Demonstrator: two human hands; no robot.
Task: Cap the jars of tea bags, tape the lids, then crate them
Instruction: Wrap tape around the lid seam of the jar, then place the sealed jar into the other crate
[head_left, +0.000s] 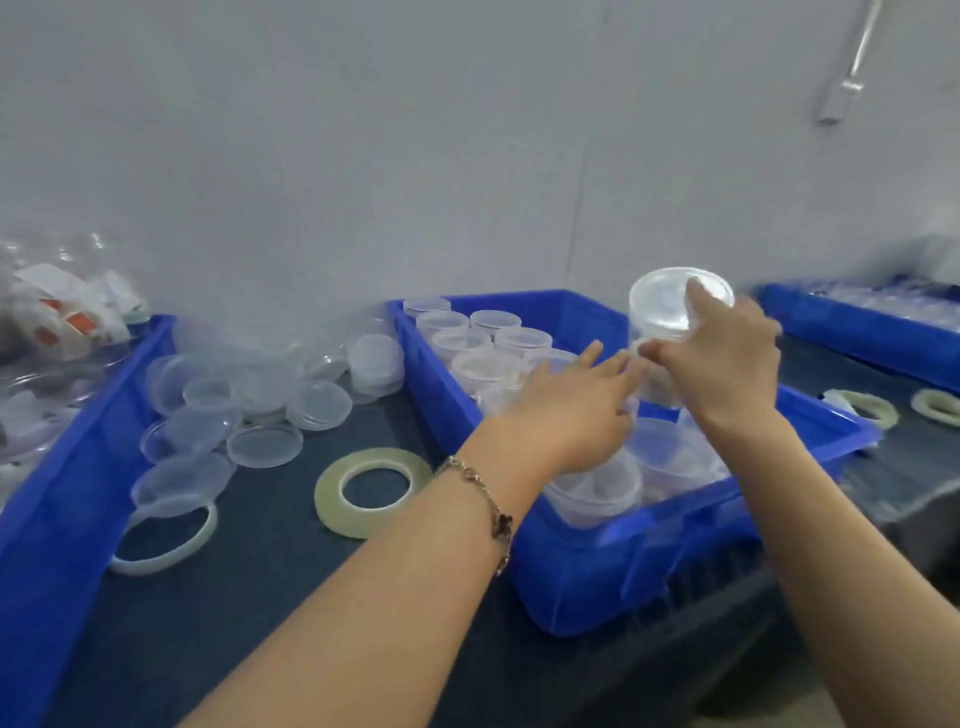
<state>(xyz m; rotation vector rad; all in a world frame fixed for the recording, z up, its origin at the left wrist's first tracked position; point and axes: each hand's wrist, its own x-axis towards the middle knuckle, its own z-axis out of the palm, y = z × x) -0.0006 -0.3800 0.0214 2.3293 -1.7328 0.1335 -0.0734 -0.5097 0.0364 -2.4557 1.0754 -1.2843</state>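
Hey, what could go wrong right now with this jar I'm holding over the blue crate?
1. The capped jar is held above the blue crate mainly by the right hand, whose fingers reach over the lid; it might slip and drop onto the jars below.
2. The left hand reaches across the crated jars and may knock them.
3. The image is blurred, so whether the lid is taped cannot be told.

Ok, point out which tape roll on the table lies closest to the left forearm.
The wide yellowish tape roll beside the middle blue crate, just left of the braceleted wrist; the others lie farther off.
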